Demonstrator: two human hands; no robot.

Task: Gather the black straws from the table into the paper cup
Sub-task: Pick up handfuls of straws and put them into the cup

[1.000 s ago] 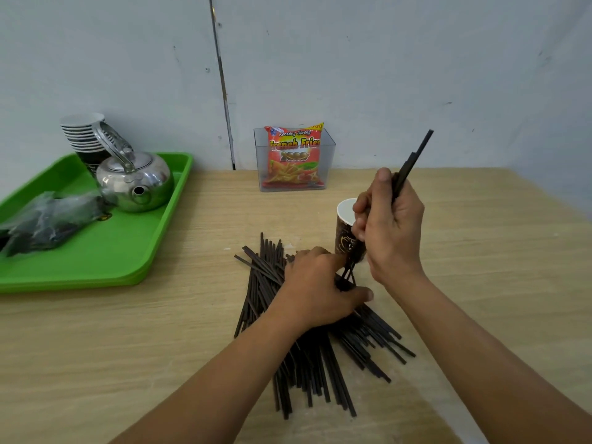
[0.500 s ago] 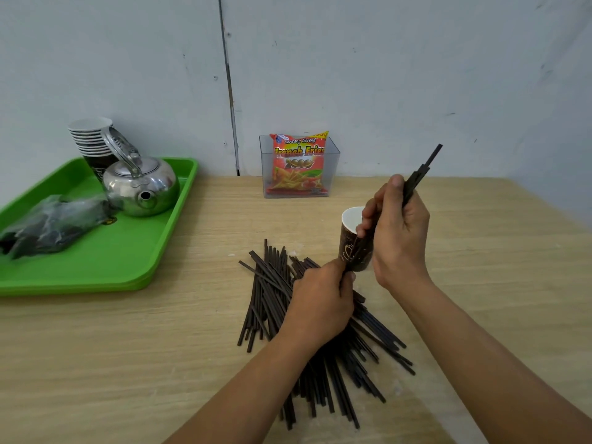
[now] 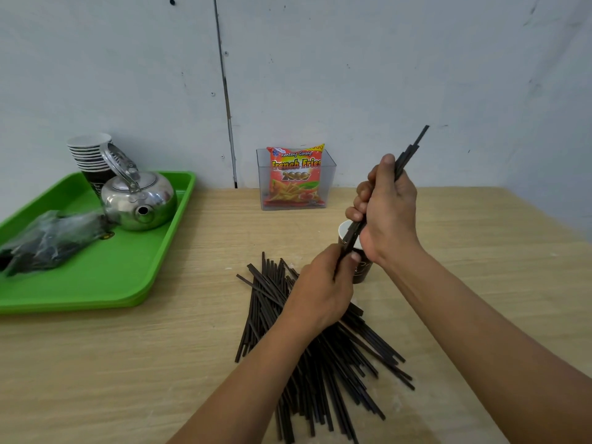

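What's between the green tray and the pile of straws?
Nothing: the head view shows only bare table between the tray and the straws.

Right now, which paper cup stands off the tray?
The lone paper cup by the right hand, on the table; the other cups sit stacked on the green tray.

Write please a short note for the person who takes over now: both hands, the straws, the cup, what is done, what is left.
Right hand: grips a tilted bundle of black straws over the paper cup.
Left hand: pinches the bundle's lower end, in front of the cup.
Cup: upright on the table, just beyond the pile; no straws seen in it.
Done: one bundle gathered.
Left: put it in the cup, then gather the large pile.
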